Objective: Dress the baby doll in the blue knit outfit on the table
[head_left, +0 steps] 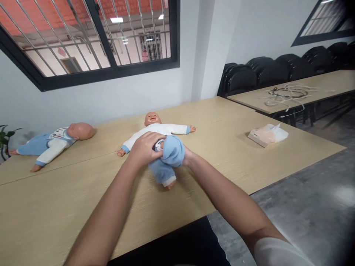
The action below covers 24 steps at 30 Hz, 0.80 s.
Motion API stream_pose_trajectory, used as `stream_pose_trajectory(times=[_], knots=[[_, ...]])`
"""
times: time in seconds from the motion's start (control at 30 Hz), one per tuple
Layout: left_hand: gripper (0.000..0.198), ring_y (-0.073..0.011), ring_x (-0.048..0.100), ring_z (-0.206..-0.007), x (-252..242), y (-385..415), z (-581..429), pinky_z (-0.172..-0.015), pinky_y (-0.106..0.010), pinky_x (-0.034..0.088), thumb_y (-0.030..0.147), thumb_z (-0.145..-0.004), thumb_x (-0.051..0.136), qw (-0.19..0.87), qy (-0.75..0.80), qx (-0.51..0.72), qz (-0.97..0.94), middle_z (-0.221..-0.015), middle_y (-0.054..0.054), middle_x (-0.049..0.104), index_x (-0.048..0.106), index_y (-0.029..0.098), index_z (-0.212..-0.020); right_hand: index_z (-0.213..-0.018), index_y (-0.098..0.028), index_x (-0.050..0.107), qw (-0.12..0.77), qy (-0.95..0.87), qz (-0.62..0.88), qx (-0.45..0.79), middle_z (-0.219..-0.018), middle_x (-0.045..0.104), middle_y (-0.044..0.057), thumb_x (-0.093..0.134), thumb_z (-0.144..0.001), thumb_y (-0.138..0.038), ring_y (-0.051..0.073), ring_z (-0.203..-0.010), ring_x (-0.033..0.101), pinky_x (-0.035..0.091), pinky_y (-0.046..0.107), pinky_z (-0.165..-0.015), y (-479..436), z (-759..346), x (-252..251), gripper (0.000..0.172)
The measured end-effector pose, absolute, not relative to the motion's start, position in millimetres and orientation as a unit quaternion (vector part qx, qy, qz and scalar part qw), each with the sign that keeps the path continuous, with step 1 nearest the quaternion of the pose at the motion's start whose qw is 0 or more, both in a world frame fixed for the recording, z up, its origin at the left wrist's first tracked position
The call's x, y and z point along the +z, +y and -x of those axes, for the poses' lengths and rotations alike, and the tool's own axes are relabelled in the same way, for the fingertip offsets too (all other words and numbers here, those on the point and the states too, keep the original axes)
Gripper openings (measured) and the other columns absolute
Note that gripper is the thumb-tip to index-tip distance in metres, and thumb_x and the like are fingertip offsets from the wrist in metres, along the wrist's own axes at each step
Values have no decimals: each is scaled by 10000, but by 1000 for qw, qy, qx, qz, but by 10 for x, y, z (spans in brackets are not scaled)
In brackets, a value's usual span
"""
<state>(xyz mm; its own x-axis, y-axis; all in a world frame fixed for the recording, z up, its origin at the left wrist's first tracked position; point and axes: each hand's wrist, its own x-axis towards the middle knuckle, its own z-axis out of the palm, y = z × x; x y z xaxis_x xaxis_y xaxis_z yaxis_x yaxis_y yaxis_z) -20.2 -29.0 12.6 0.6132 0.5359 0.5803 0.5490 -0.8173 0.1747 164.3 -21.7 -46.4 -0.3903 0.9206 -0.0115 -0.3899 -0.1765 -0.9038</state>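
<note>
A baby doll (152,118) in a white long-sleeved top and blue trousers lies on its back on the table, arms spread and head towards the wall. One blue trouser leg (162,171) lies flat towards me, with a bare foot below its white cuff. The other blue trouser leg (174,150) is raised and bunched up. My left hand (145,147) is curled at the bunched leg, thumb and fingers around a small white-edged opening where some doll skin shows. Beside the bunched cloth is my right hand (188,157), its fingers hidden behind or inside the fabric.
A second doll (59,142) in similar clothes lies at the left. To the right stands an opened tissue pack (267,135) on the wooden table (222,166). Tangled cables (291,94) lie on another table, with black chairs (242,79) behind it.
</note>
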Motion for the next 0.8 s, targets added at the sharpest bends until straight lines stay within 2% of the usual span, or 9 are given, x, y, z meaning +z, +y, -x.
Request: stream_pose_trajectory(times=[0.13, 0.23, 0.3, 0.4, 0.53, 0.67, 0.73, 0.8], knots=[[404, -289, 654, -1193, -7, -159, 287, -1054, -440, 486, 308, -840, 679, -27, -290, -267, 919, -1294, -92, 723, 677, 217, -1233, -889, -172, 700, 466, -389, 286, 741, -820, 754, 43, 668, -868, -344, 197, -835, 670, 572, 325, -817, -223, -1616, -482, 175], [436, -288, 637, -1196, -108, -128, 311, -1063, -451, 469, 301, -792, 721, 1, -328, -339, 882, -1275, -112, 709, 647, 213, -1213, -955, -171, 738, 512, -332, 311, 729, -931, 789, 62, 741, -797, -327, 213, -909, 698, 578, 327, -843, -212, -1615, -526, 222], [312, -273, 638, -1138, -152, -145, 296, -1036, -441, 475, 261, -769, 723, 30, -355, -399, 845, -1173, -109, 717, 643, 219, -1067, -958, -168, 748, 546, -312, 336, 701, -956, 792, 71, 782, -747, -295, 218, -912, 702, 580, 330, -840, -210, -1619, -546, 248], [70, -232, 651, -1027, -175, -197, 237, -984, -415, 478, 180, -823, 632, 40, -331, -414, 847, -987, -66, 722, 605, 240, -849, -925, -160, 747, 585, -310, 369, 653, -920, 785, 60, 832, -682, -251, 195, -850, 693, 568, 303, -805, -224, -1616, -540, 273], [68, -202, 660, -961, -167, -251, 145, -963, -400, 484, 187, -882, 590, -9, -280, -455, 845, -916, -37, 713, 587, 249, -854, -965, -169, 746, 594, -349, 381, 617, -942, 781, 41, 864, -655, -281, 182, -846, 686, 557, 286, -775, -257, -1594, -493, 351], [176, -204, 620, -912, -88, -280, 95, -889, -392, 500, 158, -822, 617, -32, -340, -531, 776, -934, -45, 641, 466, 248, -837, -1002, -183, 750, 583, -388, 379, 605, -994, 783, 43, 854, -679, -327, 186, -885, 686, 558, 279, -766, -278, -1577, -465, 369], [227, -221, 566, -904, 12, -314, 86, -850, -395, 469, 63, -764, 554, 7, -392, -506, 768, -895, -49, 593, 414, 242, -756, -985, -185, 748, 584, -390, 382, 600, -1005, 785, 50, 839, -693, -338, 190, -900, 687, 561, 281, -775, -281, -1569, -464, 342], [256, -235, 520, -869, 143, -376, 80, -800, -393, 428, -2, -691, 496, 23, -435, -430, 791, -820, -44, 555, 391, 232, -676, -971, -190, 742, 589, -383, 387, 598, -974, 784, 47, 825, -704, -346, 191, -877, 686, 561, 284, -761, -279, -1559, -472, 320]])
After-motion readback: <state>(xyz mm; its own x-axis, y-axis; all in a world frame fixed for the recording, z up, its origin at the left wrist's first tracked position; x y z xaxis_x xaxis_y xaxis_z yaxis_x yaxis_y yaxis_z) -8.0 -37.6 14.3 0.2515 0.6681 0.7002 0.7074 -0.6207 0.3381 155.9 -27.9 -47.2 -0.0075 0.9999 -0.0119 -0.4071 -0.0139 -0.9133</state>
